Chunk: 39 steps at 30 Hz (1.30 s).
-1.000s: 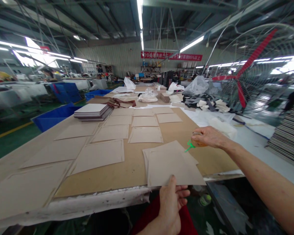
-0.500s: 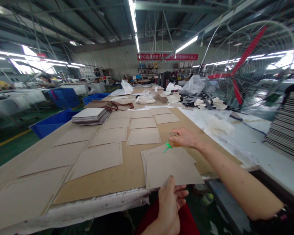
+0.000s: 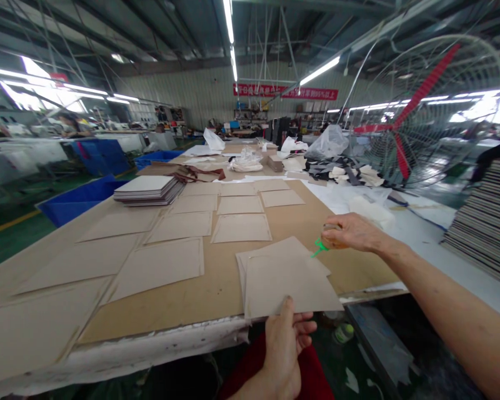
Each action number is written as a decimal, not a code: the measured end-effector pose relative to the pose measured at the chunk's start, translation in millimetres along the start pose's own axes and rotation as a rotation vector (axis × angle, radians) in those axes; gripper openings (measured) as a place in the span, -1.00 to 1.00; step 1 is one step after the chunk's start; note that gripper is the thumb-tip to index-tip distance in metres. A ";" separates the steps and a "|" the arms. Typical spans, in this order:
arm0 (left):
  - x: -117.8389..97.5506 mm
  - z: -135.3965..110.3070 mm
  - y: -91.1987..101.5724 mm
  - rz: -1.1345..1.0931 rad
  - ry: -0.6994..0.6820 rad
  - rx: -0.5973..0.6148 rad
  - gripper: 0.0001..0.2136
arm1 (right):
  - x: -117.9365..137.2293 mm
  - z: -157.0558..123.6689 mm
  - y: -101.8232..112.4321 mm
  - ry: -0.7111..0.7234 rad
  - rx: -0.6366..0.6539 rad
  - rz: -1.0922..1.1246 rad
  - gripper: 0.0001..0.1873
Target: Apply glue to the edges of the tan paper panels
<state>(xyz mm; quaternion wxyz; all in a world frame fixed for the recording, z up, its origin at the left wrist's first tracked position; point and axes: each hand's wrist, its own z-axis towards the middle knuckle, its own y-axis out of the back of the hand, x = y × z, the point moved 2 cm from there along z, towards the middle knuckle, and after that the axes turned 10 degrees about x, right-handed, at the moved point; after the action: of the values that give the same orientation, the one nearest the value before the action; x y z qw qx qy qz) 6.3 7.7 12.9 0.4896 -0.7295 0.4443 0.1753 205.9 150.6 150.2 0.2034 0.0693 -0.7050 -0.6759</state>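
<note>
My left hand [image 3: 284, 339] pinches the near edge of a grey-brown cardboard sheet [image 3: 285, 283], thumb on top and fingers beneath. That sheet lies over one or more similar sheets [image 3: 242, 266], overhanging the table's front edge. In my right hand [image 3: 350, 232] is a small bottle with a green nozzle [image 3: 320, 246], mostly covered by the closed fingers. The nozzle points down and left, by the sheet's far right side; whether it touches cannot be made out. More cardboard sheets [image 3: 166, 266] with strips along their edges lie in rows to the left.
A stack of boards [image 3: 148, 190] stands at the table's left, with a blue bin [image 3: 81, 200] beyond the edge. Plastic bags and dark scraps [image 3: 333, 169] lie at the back. To the right are a large fan [image 3: 400, 125] and a tall stack of boards [image 3: 487, 216].
My right hand has moved right with the green-nozzled bottle, from the sheet's far left part to its right side. My left hand still holds the near edge. The view has shifted slightly.
</note>
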 end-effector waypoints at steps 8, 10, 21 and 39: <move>-4.1 -4.6 -4.2 0.018 0.002 -0.025 -0.66 | 4.1 -11.3 -0.5 0.059 0.016 -0.039 -0.73; -3.9 -4.6 -4.3 0.019 -0.001 -0.022 -0.66 | 6.9 -17.4 3.4 0.101 0.068 -0.039 -0.72; -4.6 -2.3 -3.9 0.036 0.018 -0.050 -0.68 | 10.1 -18.1 3.3 0.117 0.012 -0.053 -0.72; -7.2 -4.2 -5.8 0.071 0.004 -0.041 -0.69 | 12.1 -68.0 -3.2 0.233 0.056 0.148 -0.76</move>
<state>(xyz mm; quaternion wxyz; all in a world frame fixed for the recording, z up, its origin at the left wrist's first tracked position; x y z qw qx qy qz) 6.4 8.3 23.1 0.4673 -0.7235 0.4670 0.2001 220.2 83.0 149.7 0.3310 0.1008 -0.6984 -0.6265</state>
